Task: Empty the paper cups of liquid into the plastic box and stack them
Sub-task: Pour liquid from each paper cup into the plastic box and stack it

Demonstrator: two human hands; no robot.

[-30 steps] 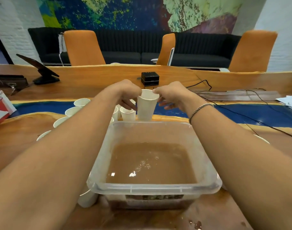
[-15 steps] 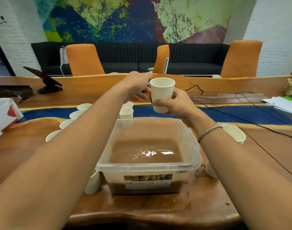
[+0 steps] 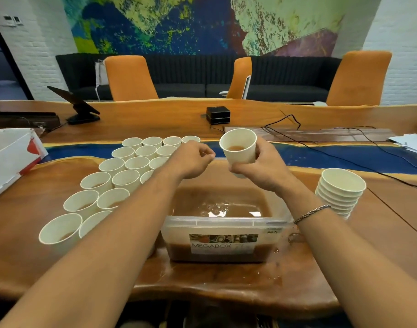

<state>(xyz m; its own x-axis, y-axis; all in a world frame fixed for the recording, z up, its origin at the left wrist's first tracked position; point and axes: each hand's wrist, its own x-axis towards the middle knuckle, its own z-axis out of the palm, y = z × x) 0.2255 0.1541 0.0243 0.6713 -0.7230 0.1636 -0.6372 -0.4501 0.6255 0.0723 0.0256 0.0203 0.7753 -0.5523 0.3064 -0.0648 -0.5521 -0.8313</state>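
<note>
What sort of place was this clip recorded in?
Probably an office meeting room or lounge. A long wooden conference table has orange chairs drawn up on its far side, and a dark sofa stands behind them under a large wall mural.

"MEGABOX" is printed on the label (image 3: 223,244) on the near wall of the plastic box (image 3: 226,223), below the right hand (image 3: 262,170) gripping the paper cup (image 3: 239,147)

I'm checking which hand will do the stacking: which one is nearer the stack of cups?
The right. The right hand, gripping a paper cup near the plastic box, is left of the stack; the left hand is farther left, by the unemptied cups.
</note>
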